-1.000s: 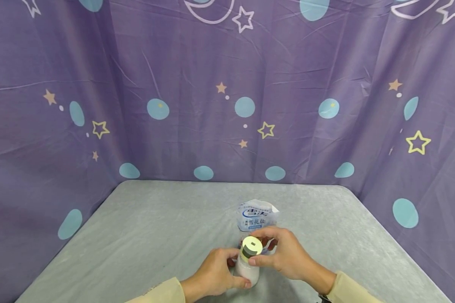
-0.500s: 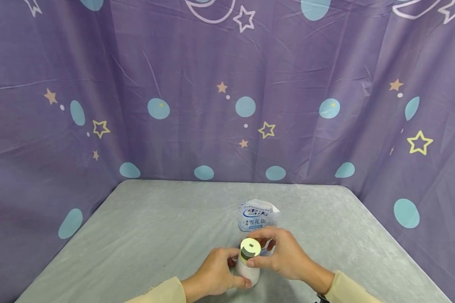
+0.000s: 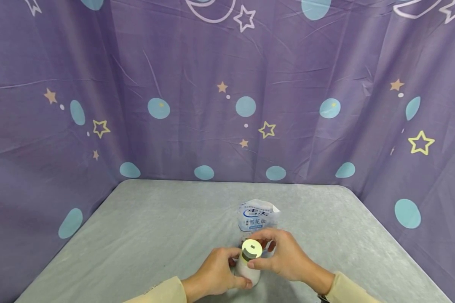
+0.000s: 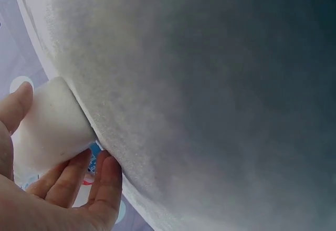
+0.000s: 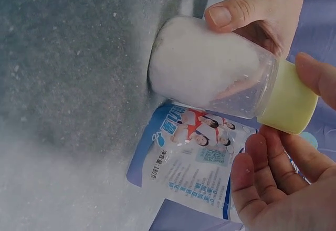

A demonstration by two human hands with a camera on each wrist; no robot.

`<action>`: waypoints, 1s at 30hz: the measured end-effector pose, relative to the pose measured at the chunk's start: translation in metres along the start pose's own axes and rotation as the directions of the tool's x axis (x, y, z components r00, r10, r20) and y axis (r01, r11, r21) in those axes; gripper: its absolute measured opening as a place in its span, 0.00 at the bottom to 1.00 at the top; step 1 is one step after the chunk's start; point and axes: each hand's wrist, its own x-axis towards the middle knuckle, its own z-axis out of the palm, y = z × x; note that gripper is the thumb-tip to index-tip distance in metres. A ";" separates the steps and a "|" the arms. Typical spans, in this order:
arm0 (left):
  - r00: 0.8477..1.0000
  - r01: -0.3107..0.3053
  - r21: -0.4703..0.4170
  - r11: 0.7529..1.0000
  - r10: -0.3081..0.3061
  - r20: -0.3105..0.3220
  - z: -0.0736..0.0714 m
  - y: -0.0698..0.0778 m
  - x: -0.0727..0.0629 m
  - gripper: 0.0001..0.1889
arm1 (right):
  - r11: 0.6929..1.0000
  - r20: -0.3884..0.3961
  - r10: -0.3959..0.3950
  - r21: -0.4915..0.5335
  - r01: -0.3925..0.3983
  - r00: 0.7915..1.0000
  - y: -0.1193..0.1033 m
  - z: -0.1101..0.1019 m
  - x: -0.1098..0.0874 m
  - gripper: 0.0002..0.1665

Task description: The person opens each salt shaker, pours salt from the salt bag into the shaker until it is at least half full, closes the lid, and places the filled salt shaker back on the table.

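A clear seasoning jar [image 5: 205,63], mostly filled with white grains, stands on the grey cloth in front of me. Its pale yellow lid [image 3: 251,247] has a small dark slot on top and a dark grey patch at its side. My left hand [image 3: 217,271] holds the jar's body low down, thumb on the near side and fingers round the far side. From the right, my right hand [image 3: 288,254] pinches the lid between thumb and fingers. In the right wrist view the lid [image 5: 290,100] sits on the jar's neck.
Just behind the jar stands a blue and white salt bag [image 3: 255,214] with printed lettering, its lower part hidden by my right hand. Grey cloth [image 3: 167,223] covers the table. A purple curtain [image 3: 201,139] with stars hangs beyond the far edge.
The lid has shifted very slightly under my right fingers, and the right hand has moved a little. My left hand keeps its hold on the jar; the bag stays put.
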 end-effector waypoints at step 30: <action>0.999 -0.020 -0.003 1.000 0.020 0.045 0.006 0.006 0.010 0.33 | 1.000 -0.071 -0.013 -0.027 0.011 0.997 0.011 -0.013 -0.021 0.22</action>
